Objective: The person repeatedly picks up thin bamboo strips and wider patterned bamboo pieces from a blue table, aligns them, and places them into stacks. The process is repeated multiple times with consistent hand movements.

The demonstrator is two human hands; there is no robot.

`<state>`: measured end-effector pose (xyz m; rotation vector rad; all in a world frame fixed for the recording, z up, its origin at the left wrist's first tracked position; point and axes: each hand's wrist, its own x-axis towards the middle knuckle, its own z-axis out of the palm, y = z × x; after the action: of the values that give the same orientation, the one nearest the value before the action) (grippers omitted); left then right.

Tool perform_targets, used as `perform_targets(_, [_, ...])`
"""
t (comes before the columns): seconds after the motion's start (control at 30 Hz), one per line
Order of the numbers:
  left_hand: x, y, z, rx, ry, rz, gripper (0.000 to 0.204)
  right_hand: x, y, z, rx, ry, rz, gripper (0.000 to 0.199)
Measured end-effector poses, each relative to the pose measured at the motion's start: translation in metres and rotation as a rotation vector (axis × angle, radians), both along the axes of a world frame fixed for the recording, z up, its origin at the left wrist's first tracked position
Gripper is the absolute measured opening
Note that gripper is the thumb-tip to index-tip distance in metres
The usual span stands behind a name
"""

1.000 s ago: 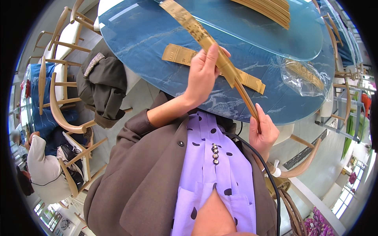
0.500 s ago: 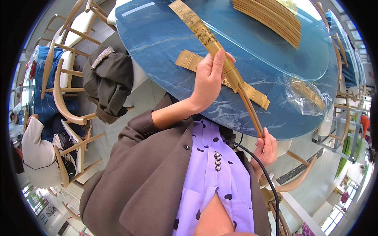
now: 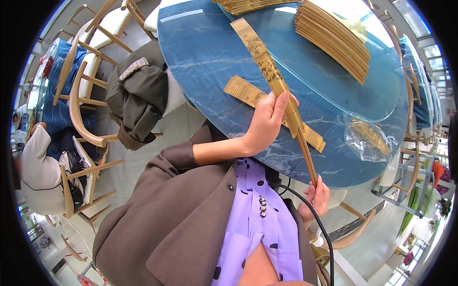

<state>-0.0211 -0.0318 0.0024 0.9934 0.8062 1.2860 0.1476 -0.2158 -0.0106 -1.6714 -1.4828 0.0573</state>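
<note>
My left hand [image 3: 271,120] is closed round the lower part of a long gold printed paper sleeve [image 3: 257,56], which slants up and away over the table. From the sleeve's near end stick out slim brown chopsticks [image 3: 307,156], partly inside it. At their near tips, just past the table edge, the fingers of my right hand [image 3: 316,198] pinch them. Under my left hand, a second gold sleeve [image 3: 244,90] lies crosswise on the blue tabletop, its middle hidden by my hand and the held sleeve.
The round table [image 3: 191,57] has a blue marbled cover and a raised glass disc [image 3: 286,52]. On the disc lie a fanned row of long gold-brown strips [image 3: 334,40] and more gold pieces [image 3: 250,5]. A clear plastic bag [image 3: 369,138] sits right. A chair [image 3: 76,109] and draped dark coat [image 3: 138,90] stand left.
The view has shifted, so the table and both hands appear lower in it. Both hands keep their hold, the sleeve and chopsticks still in line between them.
</note>
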Motion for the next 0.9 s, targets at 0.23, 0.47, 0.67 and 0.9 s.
perform_targets(0.23, [-0.002,-0.003,-0.001,-0.051,-0.152,-0.102,0.036,-0.008,0.007,-0.002,0.031,0.064,-0.034,0.029])
perform_targets(0.47, [-0.006,0.005,-0.006,-0.002,-0.131,0.093,0.036,-0.009,0.005,0.003,-0.002,0.057,-0.071,0.029])
perform_targets(0.67, [-0.011,0.006,-0.007,0.09,0.002,0.153,0.038,-0.015,0.008,0.004,-0.004,0.081,0.019,0.028])
perform_targets(0.9, [-0.007,0.0,-0.008,0.092,0.037,0.066,0.038,-0.021,0.019,0.004,0.036,0.096,0.126,0.03])
